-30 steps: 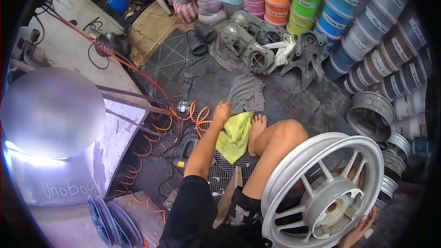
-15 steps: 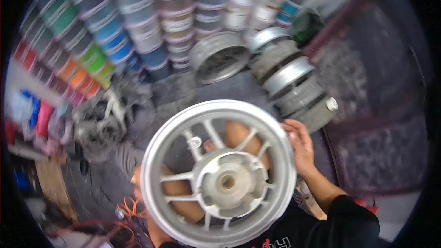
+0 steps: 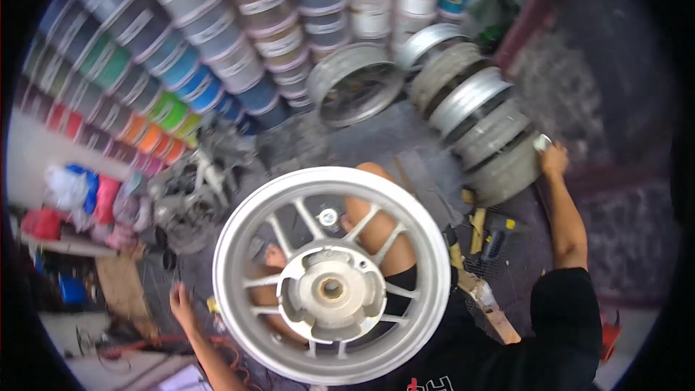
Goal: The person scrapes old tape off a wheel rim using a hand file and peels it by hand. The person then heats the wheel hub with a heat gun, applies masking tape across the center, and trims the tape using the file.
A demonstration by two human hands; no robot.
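A silver spoked wheel rim (image 3: 235,239) lies face up over my legs, tilted a little, with neither hand on it. Off to its left is my left hand (image 3: 182,305), blurred, so its finger position and any contents are unclear. A bit of yellow cloth (image 3: 212,305) shows between that hand and the rim. My right hand (image 3: 554,161) reaches far out to the right, its fingers closed on a small white object (image 3: 542,143) at the end of a row of wheel rims (image 3: 474,101). A round white sticker (image 3: 328,217) shows through the spokes.
Labelled tubs (image 3: 239,65) are stacked along the back. Another rim (image 3: 355,83) stands before them. Metal engine castings (image 3: 192,192) lie at the left, near bagged bundles (image 3: 105,199). Tools (image 3: 494,240) and a wooden piece (image 3: 499,324) are on the floor at the right.
The view has swung right. The rim now lies flat over my legs. My right hand has left its edge and taken hold of the white object; my left hand has moved away leftward.
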